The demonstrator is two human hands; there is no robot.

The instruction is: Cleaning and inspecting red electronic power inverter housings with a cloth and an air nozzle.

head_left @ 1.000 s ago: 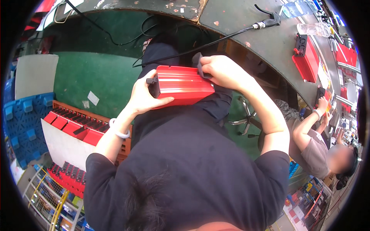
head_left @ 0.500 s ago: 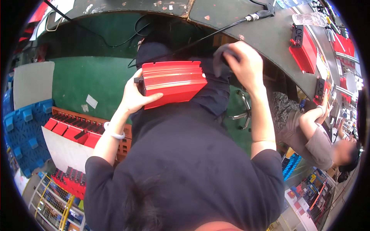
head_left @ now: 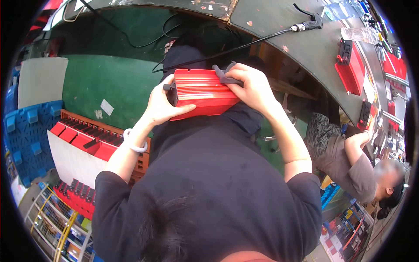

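Observation:
Above my lap I hold a red ribbed metal case (head_left: 200,91) with a black end panel on its left side. My left hand (head_left: 160,102) grips that left end, the thumb lying along the near side and a black knob-like part sticking out by the fingers. A dark grey cloth (head_left: 225,74) is pinched in my right hand (head_left: 251,85), which presses it against the case's far right corner. The case's underside is hidden.
On the dark workbench (head_left: 270,22) lie an air blow gun (head_left: 307,25) with a black hose, another red case (head_left: 351,70) and a plastic bottle (head_left: 342,9). An orange crate (head_left: 143,163) of red cases stands left, beside a blue pallet (head_left: 32,139). A co-worker (head_left: 349,166) sits at right.
My right hand has come left and down with the cloth, from apart beside the case onto its right corner. My left hand still holds the case, which now appears slightly further right.

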